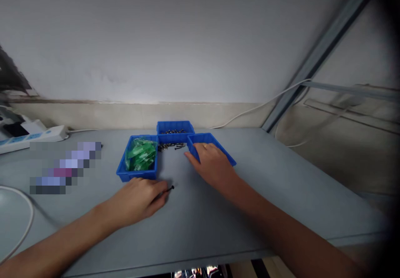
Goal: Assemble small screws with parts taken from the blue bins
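Note:
Near the table's middle my left hand (142, 201) is closed, pinching a dark screw (170, 188) whose head end sticks out to the right. Just behind that hand stands a blue bin (137, 174) filled with green plastic packets (141, 154). My right hand (212, 163) lies over the left side of another blue bin (225, 152), its thumb by the outer wall. The fingertips are hidden in that bin, as is most of its inside. Several loose screws (179, 146) lie between the bins, and a third blue bin (175, 137) behind them holds small metal fasteners (175, 131).
On the left of the grey table (193, 232) are a white power strip (46, 135), a blurred-out object (67, 167) and a looped white cable (29, 205). A pale wall (175, 53) closes off the back; a metal post (290, 86) slants up at the right.

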A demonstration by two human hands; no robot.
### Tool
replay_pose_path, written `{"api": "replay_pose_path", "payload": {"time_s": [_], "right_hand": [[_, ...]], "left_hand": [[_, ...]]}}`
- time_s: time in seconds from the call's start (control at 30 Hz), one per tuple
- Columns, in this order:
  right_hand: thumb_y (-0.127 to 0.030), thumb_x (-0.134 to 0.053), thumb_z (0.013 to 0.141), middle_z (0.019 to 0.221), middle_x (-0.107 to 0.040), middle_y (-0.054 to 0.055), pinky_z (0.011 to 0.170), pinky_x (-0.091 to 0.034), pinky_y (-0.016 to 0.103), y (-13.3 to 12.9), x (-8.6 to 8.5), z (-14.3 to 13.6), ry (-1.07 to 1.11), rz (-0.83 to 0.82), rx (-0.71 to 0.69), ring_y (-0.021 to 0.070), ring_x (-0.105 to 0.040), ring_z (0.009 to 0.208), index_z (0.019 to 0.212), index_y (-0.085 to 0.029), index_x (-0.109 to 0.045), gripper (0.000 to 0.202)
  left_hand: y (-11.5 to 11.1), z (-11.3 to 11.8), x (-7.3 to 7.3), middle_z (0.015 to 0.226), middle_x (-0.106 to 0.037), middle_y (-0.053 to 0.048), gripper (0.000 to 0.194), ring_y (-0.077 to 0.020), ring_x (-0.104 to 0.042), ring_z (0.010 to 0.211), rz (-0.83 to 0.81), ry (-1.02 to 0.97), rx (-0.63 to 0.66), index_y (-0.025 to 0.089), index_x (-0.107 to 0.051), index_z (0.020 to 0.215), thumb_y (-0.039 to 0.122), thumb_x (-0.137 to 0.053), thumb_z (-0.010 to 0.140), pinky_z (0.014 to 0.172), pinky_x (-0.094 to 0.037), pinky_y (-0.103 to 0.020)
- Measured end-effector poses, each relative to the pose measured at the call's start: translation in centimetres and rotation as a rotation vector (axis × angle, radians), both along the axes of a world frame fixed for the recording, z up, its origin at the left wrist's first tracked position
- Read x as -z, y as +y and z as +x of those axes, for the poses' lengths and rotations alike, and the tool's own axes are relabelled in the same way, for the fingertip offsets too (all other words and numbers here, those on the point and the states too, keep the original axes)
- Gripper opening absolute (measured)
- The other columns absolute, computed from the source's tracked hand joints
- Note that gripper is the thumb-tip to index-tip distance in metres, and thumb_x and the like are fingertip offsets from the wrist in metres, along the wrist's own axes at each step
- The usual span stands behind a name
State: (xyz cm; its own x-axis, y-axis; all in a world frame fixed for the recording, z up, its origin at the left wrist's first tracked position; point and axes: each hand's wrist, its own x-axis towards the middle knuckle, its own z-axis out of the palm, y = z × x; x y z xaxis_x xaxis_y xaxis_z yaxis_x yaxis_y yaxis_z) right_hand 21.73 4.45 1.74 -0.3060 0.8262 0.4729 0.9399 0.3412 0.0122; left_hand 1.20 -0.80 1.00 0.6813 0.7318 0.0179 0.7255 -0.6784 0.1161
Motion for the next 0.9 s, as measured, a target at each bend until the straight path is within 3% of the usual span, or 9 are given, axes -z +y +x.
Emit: {"api": "replay_pose_path", "payload": {"time_s": [0.1,0.17,0.23,0.43,0.7,0.9], "right_hand": [[-0.031,-0.039,0.088,0.098,-0.06,0.012,0.081,-0.038,0.034,-1.1,-0.3,-0.6,0.04,0.113,-0.272,0.0229,-0.051,0.093,0.092,-0.013,-0.058,0.027],[-0.025,-0.038,0.088,0.086,-0.06,0.008,0.077,-0.039,0.029,-2.0,-0.2,-1.2,0.014,-0.006,-0.502,0.0179,-0.052,0.085,0.086,-0.014,-0.058,0.023],[-0.023,-0.039,0.088,0.08,-0.058,0.005,0.07,-0.039,0.026,-2.6,-0.1,-1.8,0.0,-0.155,-0.604,0.0151,-0.052,0.077,0.083,-0.014,-0.056,0.02],[-0.023,-0.041,0.089,0.072,-0.056,0.002,0.061,-0.036,0.024,-2.7,0.0,-1.8,0.026,-0.419,-0.648,0.0118,-0.051,0.065,0.076,-0.015,-0.054,0.02],[-0.026,-0.042,0.089,0.079,-0.062,0.003,0.067,-0.038,0.025,-2.1,-0.1,-1.3,0.041,-0.547,-0.716,0.0137,-0.056,0.073,0.084,-0.015,-0.058,0.02],[-0.019,-0.043,0.088,0.079,-0.063,0.004,0.066,-0.038,0.023,-1.8,0.3,-1.6,0.083,-0.578,-0.727,0.0129,-0.056,0.072,0.082,-0.012,-0.058,0.018]], "left_hand": [[-0.1,-0.1,0.1,0.064,-0.058,0.0,0.024,-0.0146,-0.057,0.058,-0.003,0.008,-0.018,0.019,-0.052,0.078,0.029,-0.034,0.09,0.05,-0.029,-0.024],[-0.1,-0.2,0.1,0.066,-0.059,0.0,0.024,-0.0155,-0.058,0.06,-0.01,0.007,-0.033,0.019,-0.052,0.079,0.029,-0.034,0.09,0.051,-0.03,-0.025],[-0.1,-0.3,0.2,0.07,-0.061,-0.001,0.024,-0.0163,-0.059,0.062,-0.019,-0.002,-0.047,0.019,-0.053,0.081,0.029,-0.034,0.09,0.051,-0.032,-0.025],[0.1,-0.4,0.2,0.067,-0.06,-0.002,0.024,-0.0155,-0.059,0.06,-0.022,-0.032,-0.082,0.018,-0.055,0.08,0.028,-0.035,0.089,0.05,-0.033,-0.025],[0.2,-0.5,0.0,0.068,-0.057,0.0,0.02,-0.0138,-0.055,0.059,-0.011,-0.122,-0.084,0.018,-0.05,0.077,0.027,-0.037,0.089,0.051,-0.034,-0.024],[0.0,-0.3,-0.3,0.076,-0.056,-0.001,0.019,-0.013,-0.055,0.068,-0.05,-0.272,-0.03,0.017,-0.051,0.083,0.027,-0.037,0.09,0.058,-0.041,-0.023]]}}
